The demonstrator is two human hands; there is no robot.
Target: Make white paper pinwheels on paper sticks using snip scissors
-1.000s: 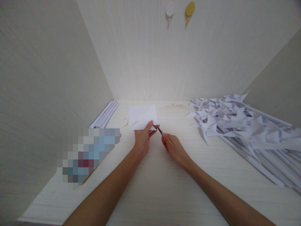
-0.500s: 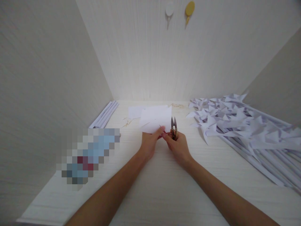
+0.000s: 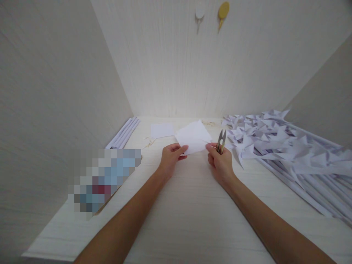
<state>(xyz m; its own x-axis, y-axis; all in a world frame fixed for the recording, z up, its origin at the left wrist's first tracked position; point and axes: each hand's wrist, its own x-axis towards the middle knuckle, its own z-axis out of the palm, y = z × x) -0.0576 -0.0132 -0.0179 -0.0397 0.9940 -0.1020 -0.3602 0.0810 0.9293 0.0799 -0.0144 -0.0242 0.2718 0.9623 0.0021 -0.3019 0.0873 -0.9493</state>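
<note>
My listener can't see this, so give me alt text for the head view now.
A person's left hand and right hand hold a white paper sheet over a pale table, the right also gripping small snips. Pinwheel-like paper shapes lie at right; rolled paper tubes and a pixelated patch at left.

Small papercraft work nook, can't tell from here if it's in a home or a workshop. Pale streaky tabletop (image 3: 187, 216) boxed in by a back wall (image 3: 165, 66) and side walls (image 3: 55, 91). What gives it away: big heap of white paper pinwheels (image 3: 246, 146) on the right, rolled paper tubes (image 3: 123, 134) on the left, small snips (image 3: 220, 139), thin scraps (image 3: 149, 143). White hook (image 3: 200, 13) and yellow hook (image 3: 223, 10) up on the back wall, house-type fittings
</note>
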